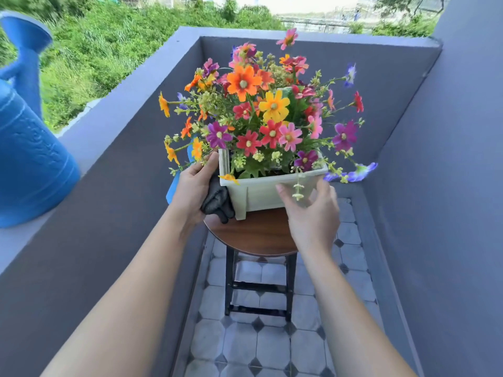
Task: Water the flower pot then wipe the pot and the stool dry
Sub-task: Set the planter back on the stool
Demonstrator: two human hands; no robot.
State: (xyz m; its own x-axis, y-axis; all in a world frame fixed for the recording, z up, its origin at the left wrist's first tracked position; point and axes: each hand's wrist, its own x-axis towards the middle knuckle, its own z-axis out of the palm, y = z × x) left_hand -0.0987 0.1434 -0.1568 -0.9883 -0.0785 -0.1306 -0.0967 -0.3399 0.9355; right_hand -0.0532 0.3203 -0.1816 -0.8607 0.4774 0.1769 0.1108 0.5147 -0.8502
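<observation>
A pale green square flower pot full of colourful flowers stands on a round wooden stool with black legs. My left hand is closed on a dark grey cloth and presses it against the pot's left side. My right hand, fingers spread, rests against the pot's front right corner and holds nothing. A big blue watering can sits on the parapet ledge at the far left.
Grey parapet walls enclose a narrow balcony corner around the stool. The floor is tiled in light grey with dark diamonds. Something blue shows behind my left hand. Green bushes lie beyond the wall.
</observation>
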